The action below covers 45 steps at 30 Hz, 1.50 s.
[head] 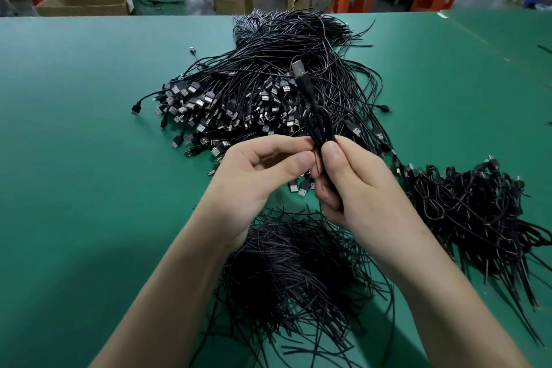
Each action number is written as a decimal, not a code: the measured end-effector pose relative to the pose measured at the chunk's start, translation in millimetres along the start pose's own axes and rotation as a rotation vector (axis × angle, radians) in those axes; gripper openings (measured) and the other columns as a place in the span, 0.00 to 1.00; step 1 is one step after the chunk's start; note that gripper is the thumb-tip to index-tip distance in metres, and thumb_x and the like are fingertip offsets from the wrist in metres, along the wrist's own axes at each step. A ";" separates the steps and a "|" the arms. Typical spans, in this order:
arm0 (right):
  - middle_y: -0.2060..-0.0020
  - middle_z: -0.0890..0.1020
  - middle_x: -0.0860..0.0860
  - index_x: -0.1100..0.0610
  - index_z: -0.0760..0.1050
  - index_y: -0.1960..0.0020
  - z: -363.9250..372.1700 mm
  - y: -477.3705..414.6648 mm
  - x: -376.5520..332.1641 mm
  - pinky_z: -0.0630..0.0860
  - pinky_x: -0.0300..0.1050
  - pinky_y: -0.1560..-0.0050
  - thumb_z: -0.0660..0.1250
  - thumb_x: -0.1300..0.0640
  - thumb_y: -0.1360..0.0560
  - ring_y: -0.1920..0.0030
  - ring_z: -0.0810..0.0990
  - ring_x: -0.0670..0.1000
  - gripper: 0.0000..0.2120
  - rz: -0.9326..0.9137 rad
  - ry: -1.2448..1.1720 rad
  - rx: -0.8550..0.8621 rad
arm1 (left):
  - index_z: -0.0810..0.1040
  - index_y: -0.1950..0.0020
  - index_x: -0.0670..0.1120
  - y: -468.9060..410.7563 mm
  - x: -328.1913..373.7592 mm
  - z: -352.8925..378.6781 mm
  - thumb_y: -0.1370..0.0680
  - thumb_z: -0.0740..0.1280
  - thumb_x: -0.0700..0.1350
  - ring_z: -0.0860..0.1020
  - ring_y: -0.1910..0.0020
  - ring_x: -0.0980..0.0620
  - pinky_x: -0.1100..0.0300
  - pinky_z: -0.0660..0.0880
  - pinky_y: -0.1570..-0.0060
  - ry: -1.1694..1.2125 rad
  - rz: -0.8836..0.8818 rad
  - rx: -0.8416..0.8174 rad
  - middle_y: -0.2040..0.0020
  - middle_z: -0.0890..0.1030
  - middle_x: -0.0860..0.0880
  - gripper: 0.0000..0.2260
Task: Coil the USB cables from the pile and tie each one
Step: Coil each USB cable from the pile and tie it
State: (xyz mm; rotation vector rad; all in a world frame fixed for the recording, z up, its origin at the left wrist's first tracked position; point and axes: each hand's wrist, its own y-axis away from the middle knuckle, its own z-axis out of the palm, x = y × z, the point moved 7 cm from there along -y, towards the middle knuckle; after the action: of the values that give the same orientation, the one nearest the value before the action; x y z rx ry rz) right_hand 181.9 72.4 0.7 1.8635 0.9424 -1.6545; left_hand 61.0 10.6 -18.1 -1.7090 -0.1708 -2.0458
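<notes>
Right hand (358, 185): curled round lower part of coiled cable (321, 125), thumb pressed on its front.
Left hand (257, 176): thumb and forefinger pinching the coil from 9 o'clock, other fingers loosely bent.
Coiled cable: upright between both hands, USB plug (300, 72) pointing to 12 o'clock.
Pile (254, 92): loose cables on green table (89, 128), 12 o'clock of hands.
Tie strands (298, 272): thin black heap at 6 o'clock, beneath the wrists.
Coiled heap (478, 206): 4 o'clock, near the pile.
</notes>
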 end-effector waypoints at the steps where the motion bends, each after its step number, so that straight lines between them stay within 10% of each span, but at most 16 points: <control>1: 0.73 0.67 0.48 0.58 0.69 0.58 1.0 0.3 -0.6 0.62 0.36 0.75 0.54 0.51 0.14 0.74 0.63 0.45 0.18 -0.001 0.001 -0.004 | 0.88 0.53 0.48 -0.2 -0.1 1.6 0.27 0.78 0.41 0.83 0.54 0.53 0.60 0.79 0.47 0.001 0.027 -0.002 0.58 0.86 0.49 0.05; 8: 0.74 0.67 0.45 0.59 0.73 0.58 1.5 2.0 -2.7 0.61 0.34 0.75 0.54 0.53 0.14 0.75 0.62 0.44 0.18 0.033 0.013 -0.092 | 0.86 0.47 0.44 0.5 -4.7 8.8 0.22 0.72 0.45 0.79 0.60 0.45 0.45 0.78 0.47 -0.016 0.029 -0.057 0.63 0.80 0.48 0.07; 13: 0.73 0.65 0.48 0.60 0.73 0.57 1.9 5.7 -1.9 0.59 0.34 0.75 0.53 0.55 0.14 0.75 0.61 0.46 0.18 0.092 -0.073 -0.262 | 0.86 0.56 0.51 3.7 -4.7 13.1 0.21 0.70 0.47 0.80 0.59 0.55 0.65 0.76 0.48 -0.004 -0.005 -0.134 0.65 0.81 0.53 0.06; 24: 0.72 0.62 0.46 0.52 0.76 0.57 12.0 18.2 8.4 0.52 0.42 0.74 0.63 0.40 0.19 0.75 0.58 0.46 0.17 0.186 -0.411 -0.610 | 0.86 0.50 0.51 7.3 2.2 20.9 0.22 0.73 0.52 0.82 0.58 0.60 0.65 0.76 0.48 0.020 0.001 -0.241 0.63 0.85 0.55 0.07; 31: 0.67 0.61 0.48 0.58 0.75 0.48 16.3 16.4 8.9 0.55 0.41 0.72 0.57 0.49 0.17 0.71 0.58 0.47 0.14 0.241 -0.612 -0.638 | 0.86 0.61 0.53 5.8 3.7 13.2 0.23 0.72 0.50 0.80 0.66 0.57 0.64 0.77 0.56 0.002 0.014 -0.111 0.69 0.81 0.55 0.07; 37: 0.68 0.67 0.49 0.56 0.78 0.50 15.1 12.9 11.3 0.61 0.40 0.72 0.59 0.47 0.17 0.71 0.62 0.48 0.14 0.215 -0.511 -0.523 | 0.84 0.60 0.42 6.1 10.1 10.8 0.21 0.70 0.47 0.77 0.65 0.54 0.62 0.75 0.56 -0.060 0.064 -0.058 0.67 0.79 0.54 0.11; 41: 0.62 0.84 0.50 0.48 0.80 0.51 -5.1 1.0 6.4 0.80 0.55 0.62 0.61 0.42 0.19 0.65 0.80 0.51 0.14 -0.027 0.054 -0.191 | 0.83 0.53 0.33 5.2 17.1 6.4 0.20 0.69 0.42 0.79 0.60 0.28 0.28 0.77 0.56 -0.111 0.061 -0.012 0.54 0.79 0.35 0.12; 45: 0.56 0.81 0.43 0.43 0.75 0.46 -26.4 3.7 -16.4 0.79 0.44 0.62 0.69 0.43 0.23 0.57 0.82 0.49 0.09 -0.389 0.348 0.199 | 0.87 0.53 0.40 4.9 17.8 -2.0 0.21 0.70 0.46 0.81 0.51 0.38 0.41 0.79 0.45 -0.256 0.028 0.023 0.51 0.83 0.41 0.11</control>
State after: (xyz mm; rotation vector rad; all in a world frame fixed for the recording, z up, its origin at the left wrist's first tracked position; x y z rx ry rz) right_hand 201.5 86.4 20.7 2.2646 1.4020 -1.7203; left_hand 59.2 0.7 -2.5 -1.9427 -0.2489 -1.7928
